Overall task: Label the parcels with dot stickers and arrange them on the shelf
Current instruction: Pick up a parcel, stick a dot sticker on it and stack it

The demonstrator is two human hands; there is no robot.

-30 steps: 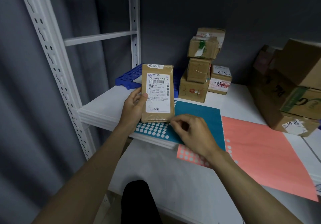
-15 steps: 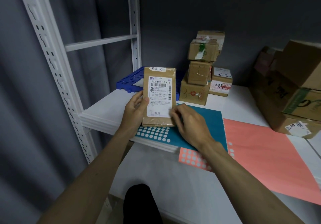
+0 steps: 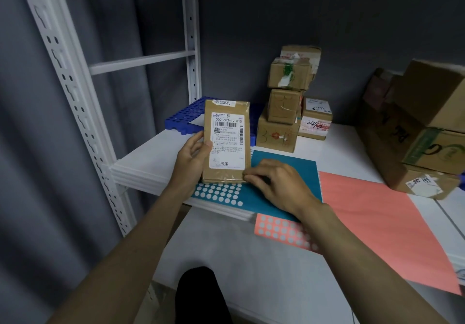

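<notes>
A flat brown parcel (image 3: 227,142) is held upright over the front edge of the white shelf (image 3: 151,157), its printed label facing the camera. It is gripped along its left edge by the left hand (image 3: 192,156), thumb across the front and fingers behind. Its lower right corner is pinched by the curled fingertips of the right hand (image 3: 276,185) (whether a sticker lies under them cannot be told). Beneath lie a teal dot-sticker sheet (image 3: 254,193) and a coral sheet (image 3: 372,220); small stacked boxes (image 3: 281,114) stand behind, and larger cartons (image 3: 425,127) are piled at the right
</notes>
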